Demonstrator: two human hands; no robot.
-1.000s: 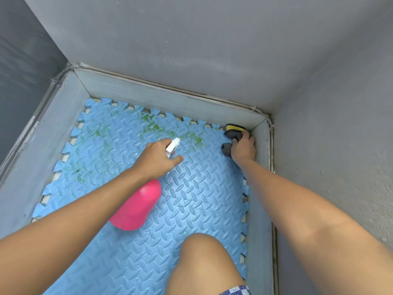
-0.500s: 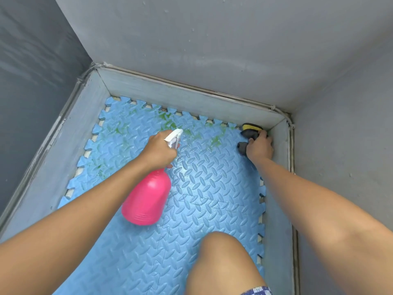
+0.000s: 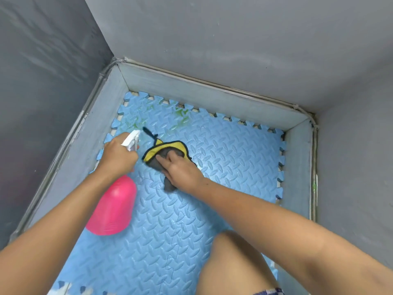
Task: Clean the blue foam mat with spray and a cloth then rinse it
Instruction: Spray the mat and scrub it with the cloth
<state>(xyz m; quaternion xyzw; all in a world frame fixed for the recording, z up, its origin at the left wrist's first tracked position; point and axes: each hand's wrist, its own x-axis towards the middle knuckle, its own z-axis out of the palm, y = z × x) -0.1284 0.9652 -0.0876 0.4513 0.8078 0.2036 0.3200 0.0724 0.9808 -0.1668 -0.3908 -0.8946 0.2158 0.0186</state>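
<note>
The blue foam mat (image 3: 223,158) with a diamond-plate pattern covers the floor, and green stains (image 3: 180,112) mark its far left part. My left hand (image 3: 118,155) grips the white trigger head of a pink spray bottle (image 3: 112,207), which hangs just above the mat with the nozzle facing the stains. My right hand (image 3: 180,171) presses a grey cloth with a yellow border (image 3: 164,149) flat on the mat, right beside the bottle's nozzle and just short of the stains.
Grey walls and a low grey skirting (image 3: 191,92) close the mat in on the left, far and right sides. My bare knee (image 3: 234,258) is over the near part of the mat. Loose mat edge pieces (image 3: 70,289) lie at the bottom left.
My right hand has brought the cloth from the far right corner to the middle-left of the mat, next to the spray bottle. The view has swung to the right.
</note>
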